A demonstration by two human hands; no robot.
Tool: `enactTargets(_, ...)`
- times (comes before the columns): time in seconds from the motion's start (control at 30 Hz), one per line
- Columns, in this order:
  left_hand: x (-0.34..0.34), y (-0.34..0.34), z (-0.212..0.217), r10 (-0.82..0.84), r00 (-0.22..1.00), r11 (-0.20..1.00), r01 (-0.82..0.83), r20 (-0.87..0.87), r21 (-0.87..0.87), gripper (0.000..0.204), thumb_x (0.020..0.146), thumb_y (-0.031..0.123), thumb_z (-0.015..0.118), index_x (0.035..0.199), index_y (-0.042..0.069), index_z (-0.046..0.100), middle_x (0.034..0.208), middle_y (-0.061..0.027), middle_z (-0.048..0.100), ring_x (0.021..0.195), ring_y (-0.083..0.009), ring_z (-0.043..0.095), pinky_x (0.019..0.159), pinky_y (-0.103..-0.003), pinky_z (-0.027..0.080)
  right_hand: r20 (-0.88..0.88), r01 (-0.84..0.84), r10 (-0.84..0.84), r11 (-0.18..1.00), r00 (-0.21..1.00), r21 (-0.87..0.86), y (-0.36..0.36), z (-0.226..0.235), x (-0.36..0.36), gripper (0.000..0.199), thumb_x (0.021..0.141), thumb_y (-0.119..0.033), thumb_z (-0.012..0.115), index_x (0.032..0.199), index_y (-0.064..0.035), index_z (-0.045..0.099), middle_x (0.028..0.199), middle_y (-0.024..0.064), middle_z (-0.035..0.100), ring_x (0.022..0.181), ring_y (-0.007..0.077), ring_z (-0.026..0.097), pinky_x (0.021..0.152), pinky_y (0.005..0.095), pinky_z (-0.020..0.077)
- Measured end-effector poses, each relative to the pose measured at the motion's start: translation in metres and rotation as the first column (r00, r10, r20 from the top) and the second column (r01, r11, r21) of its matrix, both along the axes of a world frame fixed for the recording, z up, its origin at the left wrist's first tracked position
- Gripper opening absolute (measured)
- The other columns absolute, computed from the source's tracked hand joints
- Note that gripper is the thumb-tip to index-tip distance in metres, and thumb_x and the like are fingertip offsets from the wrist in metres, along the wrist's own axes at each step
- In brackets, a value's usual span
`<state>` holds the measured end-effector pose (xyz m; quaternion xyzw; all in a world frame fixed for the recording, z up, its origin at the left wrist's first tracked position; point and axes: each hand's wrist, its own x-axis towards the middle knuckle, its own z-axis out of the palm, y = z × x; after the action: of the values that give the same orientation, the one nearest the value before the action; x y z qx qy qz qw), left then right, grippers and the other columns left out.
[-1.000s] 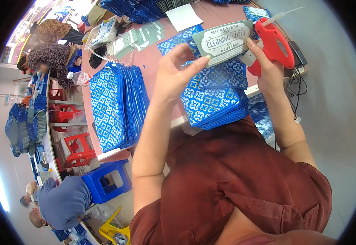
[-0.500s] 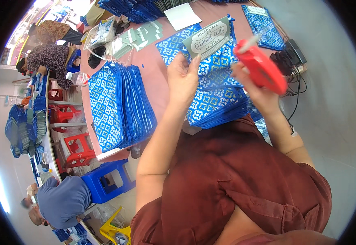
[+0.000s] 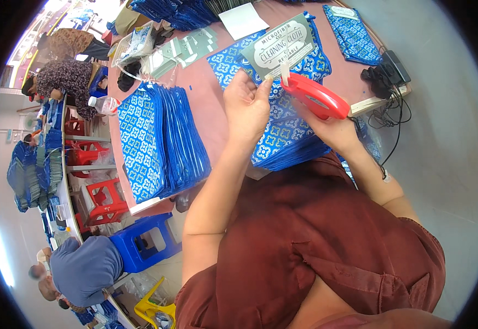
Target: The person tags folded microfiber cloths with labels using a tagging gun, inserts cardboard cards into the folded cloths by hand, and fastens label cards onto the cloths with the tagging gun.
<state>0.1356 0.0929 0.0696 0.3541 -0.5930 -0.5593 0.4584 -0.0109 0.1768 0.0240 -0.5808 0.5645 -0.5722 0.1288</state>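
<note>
My left hand (image 3: 246, 104) pinches the lower edge of a grey-green printed card (image 3: 269, 57) between thumb and fingers. The card lies over a blue-and-white patterned cloth (image 3: 228, 59). In my right hand (image 3: 329, 129) is a red corded hot glue gun (image 3: 318, 97), with a whitish translucent stick (image 3: 285, 70) standing up from it across the card's lower edge. Its nozzle is out of sight. Below both hands, a pile of the same patterned cloths (image 3: 285, 140) lies at the near table edge.
A tall stack of folded cloths (image 3: 162, 142) stands left on the pink table (image 3: 206, 93). Behind are loose cards (image 3: 192, 46), a white sheet (image 3: 243, 22) and a basket (image 3: 135, 44). Far right lie a carded cloth (image 3: 354, 41) and a black adapter (image 3: 395, 68) with cords. Other people sit left.
My right hand has brought the glue gun left and in toward the card. My left hand has stayed nearly in place, still holding the card.
</note>
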Motion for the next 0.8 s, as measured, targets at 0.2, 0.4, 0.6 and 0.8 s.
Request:
enactTargets(0.2,0.000,0.000,-0.003,-0.024,0.999,1.000,0.024,-0.040,0.001,0.025,0.090,-0.010,0.058,0.115,-0.005,0.056,0.110,-0.0141,0.067,0.099,-0.0151,0.065,0.086,-0.025,0.049,0.058,-0.007,0.003,0.998,0.998,0.066,0.000,-0.001,0.000,0.020,0.082,-0.018,0.077,0.097,-0.0055,0.073,0.073,0.0134,0.070,0.065,0.0257,0.070,0.058,0.0331,0.0522)
enactTargets(0.4,0.005,0.000,-0.009,0.089,0.963,0.973,-0.029,0.256,-0.230,0.018,0.087,-0.007,0.060,0.105,-0.006,0.056,0.083,-0.0159,0.070,0.070,-0.0198,0.068,0.063,-0.033,0.052,-0.086,0.046,-0.038,0.995,0.996,0.094,-0.002,-0.003,-0.001,0.021,0.083,-0.020,0.075,0.099,-0.0070,0.073,0.074,0.0148,0.069,0.068,0.0299,0.070,0.059,0.0361,0.0532)
enactTargets(0.6,-0.002,0.011,-0.008,0.302,0.908,0.794,-0.072,0.289,-0.603,0.019,0.082,-0.007,0.056,0.100,-0.004,0.056,0.074,-0.0285,0.060,0.069,-0.0475,0.061,0.060,-0.049,0.047,-0.013,0.031,-0.030,0.999,0.999,0.035,-0.002,-0.002,0.007,0.023,0.083,-0.020,0.074,0.102,-0.0067,0.072,0.076,0.0141,0.070,0.071,0.0293,0.071,0.061,0.0362,0.0538)
enactTargets(0.8,-0.003,0.016,-0.009,0.277,0.906,0.767,-0.008,0.320,-0.641,0.022,0.082,-0.007,0.056,0.104,-0.005,0.055,0.077,-0.0279,0.062,0.072,-0.0471,0.062,0.060,-0.051,0.047,-0.002,0.001,-0.001,0.986,1.000,0.166,-0.004,-0.001,0.007,0.024,0.085,-0.021,0.073,0.104,-0.0075,0.071,0.078,0.0135,0.071,0.073,0.0268,0.072,0.063,0.0356,0.0542)
